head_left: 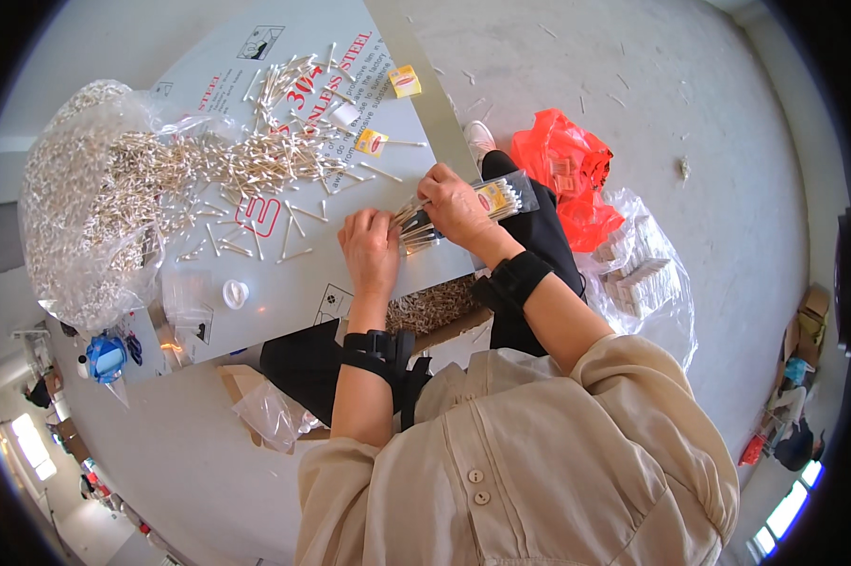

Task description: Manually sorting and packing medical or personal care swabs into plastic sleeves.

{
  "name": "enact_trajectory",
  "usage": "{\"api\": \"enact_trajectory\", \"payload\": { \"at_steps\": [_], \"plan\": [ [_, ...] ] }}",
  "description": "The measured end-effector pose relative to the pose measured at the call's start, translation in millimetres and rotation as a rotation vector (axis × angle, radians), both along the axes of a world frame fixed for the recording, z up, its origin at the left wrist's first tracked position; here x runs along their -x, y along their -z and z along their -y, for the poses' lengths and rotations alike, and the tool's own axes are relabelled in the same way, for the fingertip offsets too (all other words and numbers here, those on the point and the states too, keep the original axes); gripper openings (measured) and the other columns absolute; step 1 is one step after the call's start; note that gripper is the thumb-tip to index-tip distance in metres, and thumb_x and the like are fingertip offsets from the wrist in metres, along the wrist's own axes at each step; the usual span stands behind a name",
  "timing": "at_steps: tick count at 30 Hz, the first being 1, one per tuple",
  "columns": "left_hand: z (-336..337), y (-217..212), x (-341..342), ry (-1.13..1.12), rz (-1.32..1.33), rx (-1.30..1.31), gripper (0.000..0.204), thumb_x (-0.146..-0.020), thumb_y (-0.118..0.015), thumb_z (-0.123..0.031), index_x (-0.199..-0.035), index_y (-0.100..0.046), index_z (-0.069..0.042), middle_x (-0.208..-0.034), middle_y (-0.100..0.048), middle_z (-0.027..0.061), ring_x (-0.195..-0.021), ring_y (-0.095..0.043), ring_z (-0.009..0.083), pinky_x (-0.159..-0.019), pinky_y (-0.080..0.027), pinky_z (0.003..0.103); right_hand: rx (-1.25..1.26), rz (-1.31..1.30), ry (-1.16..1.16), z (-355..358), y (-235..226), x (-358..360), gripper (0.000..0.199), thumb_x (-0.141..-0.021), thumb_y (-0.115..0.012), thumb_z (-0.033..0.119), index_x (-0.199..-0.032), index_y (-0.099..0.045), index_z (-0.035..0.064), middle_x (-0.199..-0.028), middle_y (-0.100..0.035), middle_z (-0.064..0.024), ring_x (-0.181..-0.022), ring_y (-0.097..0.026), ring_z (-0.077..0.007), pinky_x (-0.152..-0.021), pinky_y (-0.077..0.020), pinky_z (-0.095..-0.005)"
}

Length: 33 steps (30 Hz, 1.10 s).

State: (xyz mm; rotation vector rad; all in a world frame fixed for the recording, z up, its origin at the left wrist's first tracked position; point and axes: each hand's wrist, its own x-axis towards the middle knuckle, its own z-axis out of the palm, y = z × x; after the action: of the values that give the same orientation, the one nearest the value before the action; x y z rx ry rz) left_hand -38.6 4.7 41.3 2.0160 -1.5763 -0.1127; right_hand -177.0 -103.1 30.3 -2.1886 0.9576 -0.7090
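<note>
Over the table's right edge, my right hand (458, 206) is closed on a clear plastic bag of cotton swabs (506, 196) with a yellow label inside. The bag lies slantwise, its swab tips toward the right. My left hand (369, 247) is closed at the bag's left end, its fingertips against the swab sticks there; whether it grips the sticks or the plastic is hidden. A loose heap of cotton swabs (265, 158) spreads over the table to the left of my hands. Two small yellow labels (371, 142) lie farther back.
A large clear sack full of swabs (95, 203) stands at the table's left. A small white round lid (235, 293) sits near the front edge. Below are an open carton of swabs (435, 307), a red plastic bag (565, 174) and a clear bag of white packs (638, 269) on the floor.
</note>
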Motion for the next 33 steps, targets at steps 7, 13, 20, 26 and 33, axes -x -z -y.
{"api": "enact_trajectory", "payload": {
  "at_steps": [7,13,20,26,33],
  "plan": [
    [9.2,2.1,-7.3,0.011,-0.012,-0.047,0.012,-0.072,-0.069,-0.002,-0.081,-0.062,-0.007,-0.085,-0.061,0.0054,-0.088,-0.058,0.0285,-0.080,-0.045,0.041,-0.010,-0.039,-0.131,10.4,2.3,5.1,0.003,-0.078,-0.063,0.003,-0.078,-0.059,0.0035,-0.093,-0.057,-0.0149,-0.089,-0.061,-0.0364,-0.079,-0.0509,-0.0413],
    [11.9,7.8,-22.9,-0.024,-0.106,0.049,0.013,-0.074,-0.065,-0.001,-0.085,-0.063,-0.007,-0.086,-0.061,0.0075,-0.088,-0.058,0.0308,-0.076,-0.047,0.043,-0.048,-0.027,-0.080,24.9,-9.8,15.2,0.004,-0.075,-0.065,0.003,-0.076,-0.062,0.0029,-0.087,-0.059,-0.0126,-0.080,-0.063,-0.0343,-0.071,-0.0513,-0.0385],
    [12.3,14.3,-26.2,-0.104,-0.278,0.010,0.017,-0.073,-0.064,0.000,-0.089,-0.064,-0.005,-0.091,-0.064,0.0091,-0.093,-0.060,0.0310,-0.082,-0.049,0.041,-0.103,-0.025,-0.112,30.3,-8.5,8.0,0.005,-0.074,-0.067,0.003,-0.076,-0.062,0.0028,-0.087,-0.060,-0.0134,-0.080,-0.063,-0.0349,-0.071,-0.0508,-0.0390],
    [14.7,6.6,-20.7,-0.064,-0.229,-0.083,0.020,-0.071,-0.064,0.001,-0.090,-0.065,-0.005,-0.092,-0.064,0.0086,-0.094,-0.060,0.0308,-0.083,-0.049,0.041,0.040,-0.025,-0.066,21.4,-2.1,-5.6,0.003,-0.078,-0.063,0.008,-0.076,-0.063,0.0052,-0.085,-0.061,-0.0141,-0.080,-0.064,-0.0353,-0.071,-0.0511,-0.0427],
    [2.9,3.7,-20.1,-0.005,-0.002,-0.077,0.015,-0.071,-0.068,-0.001,-0.084,-0.063,-0.007,-0.090,-0.060,0.0069,-0.092,-0.057,0.0292,-0.079,-0.047,0.042,0.043,-0.204,-0.142,5.2,-8.5,3.1,0.004,-0.080,-0.062,0.009,-0.081,-0.063,0.0061,-0.085,-0.060,-0.0131,-0.078,-0.065,-0.0342,-0.071,-0.0536,-0.0415]
  ]
}}
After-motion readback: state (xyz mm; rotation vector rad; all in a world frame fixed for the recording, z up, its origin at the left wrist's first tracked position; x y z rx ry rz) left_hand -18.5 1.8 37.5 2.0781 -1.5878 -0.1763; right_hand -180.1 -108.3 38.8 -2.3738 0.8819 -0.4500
